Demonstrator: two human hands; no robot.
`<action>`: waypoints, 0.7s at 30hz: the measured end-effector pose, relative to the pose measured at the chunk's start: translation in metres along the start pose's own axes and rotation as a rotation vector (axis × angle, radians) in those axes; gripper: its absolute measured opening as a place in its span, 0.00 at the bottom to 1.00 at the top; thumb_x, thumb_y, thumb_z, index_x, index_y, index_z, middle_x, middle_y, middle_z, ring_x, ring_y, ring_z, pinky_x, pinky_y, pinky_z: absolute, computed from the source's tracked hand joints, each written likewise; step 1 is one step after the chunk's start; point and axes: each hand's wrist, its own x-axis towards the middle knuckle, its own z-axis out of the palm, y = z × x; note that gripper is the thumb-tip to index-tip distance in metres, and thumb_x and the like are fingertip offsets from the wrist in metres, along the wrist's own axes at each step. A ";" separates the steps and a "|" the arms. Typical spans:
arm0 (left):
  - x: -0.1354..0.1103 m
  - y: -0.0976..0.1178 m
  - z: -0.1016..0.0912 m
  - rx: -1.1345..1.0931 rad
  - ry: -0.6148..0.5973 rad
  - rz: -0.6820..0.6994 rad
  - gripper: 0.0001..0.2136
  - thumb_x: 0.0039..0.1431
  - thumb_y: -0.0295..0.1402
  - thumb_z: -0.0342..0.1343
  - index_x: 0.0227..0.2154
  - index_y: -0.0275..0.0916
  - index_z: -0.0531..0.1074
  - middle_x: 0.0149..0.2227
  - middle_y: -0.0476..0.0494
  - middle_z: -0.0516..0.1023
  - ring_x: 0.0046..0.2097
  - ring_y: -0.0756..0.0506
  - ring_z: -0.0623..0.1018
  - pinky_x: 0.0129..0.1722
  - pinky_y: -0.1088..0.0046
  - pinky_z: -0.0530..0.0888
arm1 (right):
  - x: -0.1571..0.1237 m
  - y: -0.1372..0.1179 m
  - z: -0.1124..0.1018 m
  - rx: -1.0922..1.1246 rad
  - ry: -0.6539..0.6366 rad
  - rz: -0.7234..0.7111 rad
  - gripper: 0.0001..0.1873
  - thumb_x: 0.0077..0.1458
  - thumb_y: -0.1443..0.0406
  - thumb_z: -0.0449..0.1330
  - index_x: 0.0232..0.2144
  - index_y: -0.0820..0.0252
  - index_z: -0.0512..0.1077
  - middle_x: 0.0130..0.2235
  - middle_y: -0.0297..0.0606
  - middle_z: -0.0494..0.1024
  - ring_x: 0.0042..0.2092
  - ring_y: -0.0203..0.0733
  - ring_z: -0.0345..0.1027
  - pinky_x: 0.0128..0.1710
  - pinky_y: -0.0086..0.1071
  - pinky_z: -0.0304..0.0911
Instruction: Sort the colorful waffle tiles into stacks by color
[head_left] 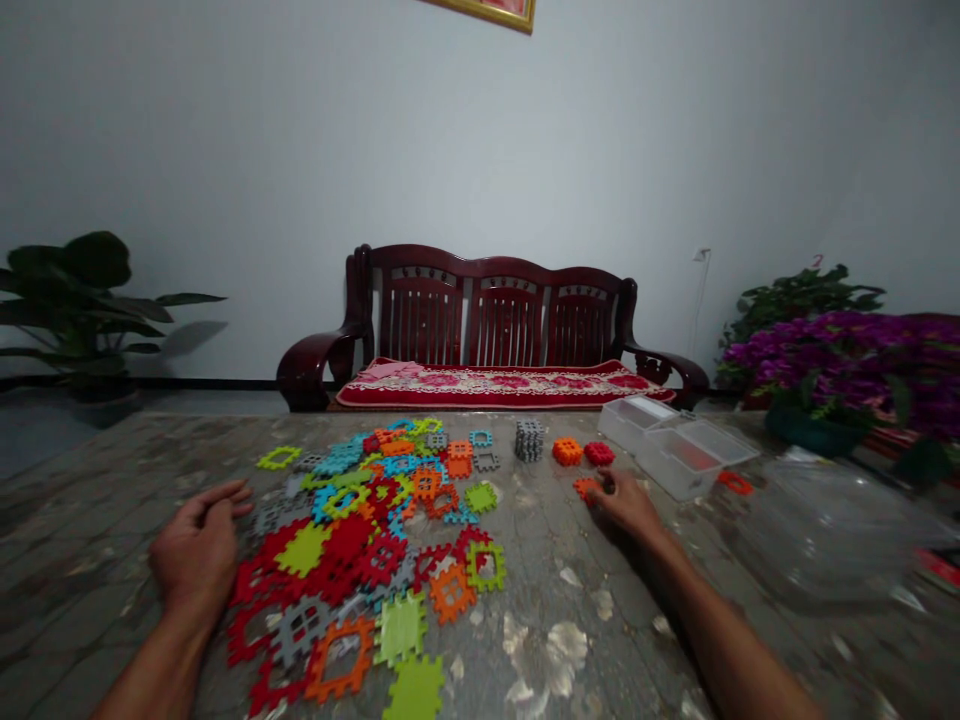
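My right hand (626, 503) is closed on an orange toothed building tile (584, 488), low over the table, with thumb and fingers at its right edge. Just beyond it are an orange stack of tiles (567, 452), a red stack (599, 454) and a taller grey stack (529, 440). At the left my left hand (199, 545) rests by the table, its fingers loosely curled in and nothing visible in them. Beside it spreads a loose heap of interlocking tiles in red (346, 552), lime green (401, 628), orange (451, 592), blue and grey, some solid, some window-like frames.
A clear plastic box (679, 462) with open compartments stands behind my right hand. Farther right lie an orange tile (735, 483) and a clear plastic container (829, 540). A pot of purple flowers (814, 435) stands at the right. Beyond the table (555, 580) is a wooden bench (499, 310).
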 end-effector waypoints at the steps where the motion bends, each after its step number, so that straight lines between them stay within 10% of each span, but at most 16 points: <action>1: 0.001 -0.002 0.000 -0.005 -0.001 -0.002 0.18 0.51 0.34 0.53 0.42 0.37 0.80 0.40 0.40 0.86 0.44 0.39 0.85 0.48 0.61 0.79 | -0.004 -0.006 0.003 -0.049 0.004 0.010 0.25 0.57 0.55 0.62 0.53 0.58 0.79 0.51 0.50 0.83 0.55 0.60 0.76 0.58 0.50 0.69; 21: 0.001 0.010 0.009 -0.117 -0.040 -0.059 0.12 0.49 0.37 0.52 0.35 0.44 0.76 0.38 0.41 0.85 0.38 0.40 0.83 0.39 0.64 0.79 | -0.008 -0.011 0.014 0.142 0.181 0.051 0.29 0.64 0.54 0.45 0.47 0.58 0.82 0.51 0.49 0.83 0.56 0.56 0.75 0.59 0.45 0.68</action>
